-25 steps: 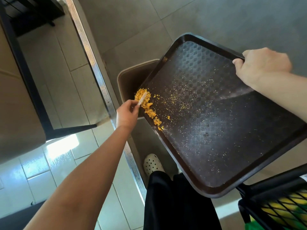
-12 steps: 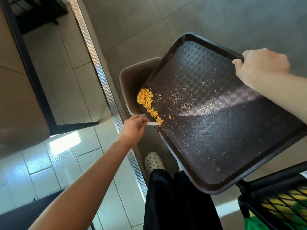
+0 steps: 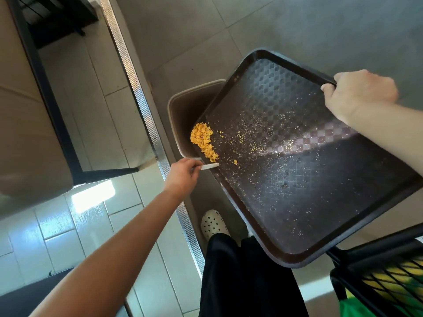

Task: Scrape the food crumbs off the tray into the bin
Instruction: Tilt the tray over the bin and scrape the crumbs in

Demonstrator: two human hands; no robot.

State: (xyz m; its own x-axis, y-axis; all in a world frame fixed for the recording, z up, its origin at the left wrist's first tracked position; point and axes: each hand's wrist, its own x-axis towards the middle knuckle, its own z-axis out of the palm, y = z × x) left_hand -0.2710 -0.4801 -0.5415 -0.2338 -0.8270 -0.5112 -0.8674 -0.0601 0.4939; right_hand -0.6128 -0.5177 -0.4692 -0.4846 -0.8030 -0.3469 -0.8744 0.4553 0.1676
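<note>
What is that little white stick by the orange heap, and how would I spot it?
Start at the big dark brown tray, tilted over the beige bin. Follow its lower-left rim to the orange crumb pile. Just below it, the left hand pinches a flat white scraper, the only pale, straight thing there.

Bright daylight — glare on the floor tiles [image 3: 91,197], sheen across the tray [image 3: 320,143] — wide-angle edge bending.

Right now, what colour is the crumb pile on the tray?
Orange-yellow crumb pile, on the dark brown tray; head view.
</note>
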